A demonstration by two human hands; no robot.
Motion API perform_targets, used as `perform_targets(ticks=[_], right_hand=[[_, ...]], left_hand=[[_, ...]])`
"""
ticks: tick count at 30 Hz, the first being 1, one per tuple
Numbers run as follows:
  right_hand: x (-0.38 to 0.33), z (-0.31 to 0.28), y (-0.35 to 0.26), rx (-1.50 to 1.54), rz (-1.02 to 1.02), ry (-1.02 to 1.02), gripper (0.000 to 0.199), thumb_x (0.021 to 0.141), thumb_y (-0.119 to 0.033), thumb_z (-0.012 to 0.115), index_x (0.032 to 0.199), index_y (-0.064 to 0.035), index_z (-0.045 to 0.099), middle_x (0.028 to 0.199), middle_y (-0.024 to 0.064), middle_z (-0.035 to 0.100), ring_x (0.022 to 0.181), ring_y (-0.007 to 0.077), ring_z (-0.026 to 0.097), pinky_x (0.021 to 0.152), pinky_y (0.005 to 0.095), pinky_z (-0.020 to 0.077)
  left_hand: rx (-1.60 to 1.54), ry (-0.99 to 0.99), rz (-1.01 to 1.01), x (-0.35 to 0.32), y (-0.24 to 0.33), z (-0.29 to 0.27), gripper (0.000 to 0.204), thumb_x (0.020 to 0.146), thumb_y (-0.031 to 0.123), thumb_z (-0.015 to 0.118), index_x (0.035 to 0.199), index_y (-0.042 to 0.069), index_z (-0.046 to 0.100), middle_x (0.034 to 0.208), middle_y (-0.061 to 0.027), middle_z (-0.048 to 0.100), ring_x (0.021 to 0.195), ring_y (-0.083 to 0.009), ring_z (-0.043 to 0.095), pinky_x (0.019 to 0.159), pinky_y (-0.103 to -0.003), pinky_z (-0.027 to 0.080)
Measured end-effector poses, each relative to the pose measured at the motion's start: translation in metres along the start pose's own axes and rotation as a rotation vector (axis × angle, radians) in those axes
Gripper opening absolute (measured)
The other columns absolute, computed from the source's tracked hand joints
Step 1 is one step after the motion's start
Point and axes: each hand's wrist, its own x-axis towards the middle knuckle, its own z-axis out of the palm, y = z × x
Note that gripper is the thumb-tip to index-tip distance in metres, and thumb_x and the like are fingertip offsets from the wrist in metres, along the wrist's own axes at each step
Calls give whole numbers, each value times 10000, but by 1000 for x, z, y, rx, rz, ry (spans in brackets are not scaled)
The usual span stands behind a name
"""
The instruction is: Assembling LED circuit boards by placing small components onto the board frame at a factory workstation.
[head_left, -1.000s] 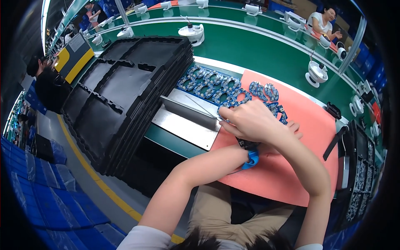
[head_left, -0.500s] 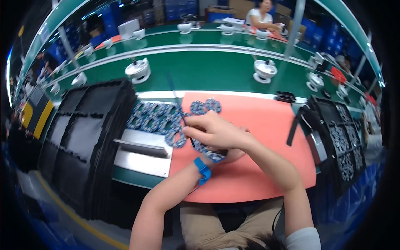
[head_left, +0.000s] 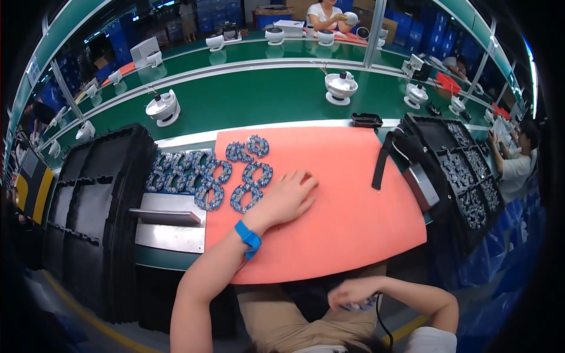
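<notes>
Okay, partway by our read: several ring-shaped circuit boards [head_left: 268, 175] sit apart on the pink mat [head_left: 329, 223]; a packed group [head_left: 180, 170] lies left, behind the metal plate [head_left: 162, 240]. Which are finished, we can't tell. Our left hand [head_left: 285, 203] rests on the mat beside the loose ones, fingers slightly spread, pinching nothing. Our right hand [head_left: 353, 292], fingers curled, is over the lap [head_left: 276, 312]; can't tell if it grips the patterned thing [head_left: 360, 306] underneath.

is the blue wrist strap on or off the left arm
On: the blue wrist strap wraps across the left forearm, just behind the left hand.
</notes>
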Motion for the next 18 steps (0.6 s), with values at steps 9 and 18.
perform_targets(ticks=[9,18], right_hand=[[-4,-11,-42,134,146,-44,467,1006,-421,418,937,-35,672,822,44,641,772,141,584,734,277,458],[1,-126,-122,974,-566,742,422,1005,-443,381,711,-142,409,524,-27,370,394,109,326,404,259,296]], left_hand=[[-15,31,25,1,-3,4,312,880,230,574,1125,39,542,1145,-152,519,1093,-319,514,909,-424,431],[-678,70,-169,7,10,1,370,994,263,450,1261,8,428,1123,-185,567,1029,-287,572,886,-386,458]])
